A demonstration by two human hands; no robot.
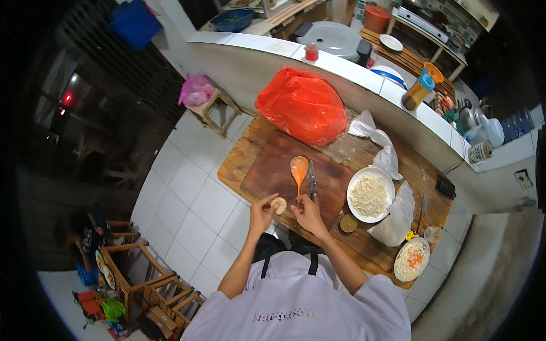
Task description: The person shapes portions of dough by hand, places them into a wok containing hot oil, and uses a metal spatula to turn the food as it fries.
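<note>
My left hand [263,213] holds a small round, pale piece of dough [279,205] between thumb and fingers, just past the near edge of the wooden table. My right hand [308,214] is at the handle end of an orange spoon [299,167]; whether the fingers grip it is unclear. The spoon lies on a reddish-brown board [268,170], its bowl pointing away from me. Beside it on the right rests a knife [312,177]. A white bowl of pale crumbly filling [370,195] stands right of the board, with a small round container [348,223] nearer me.
A red plastic bag [303,106] lies at the table's far side. Clear bags [394,217] of powder flank the bowl. An oval dish [411,259] holds chopped white and orange food. A phone [445,186] lies at the right edge. A tiled half-wall [349,72] bounds the back. A person sits far left.
</note>
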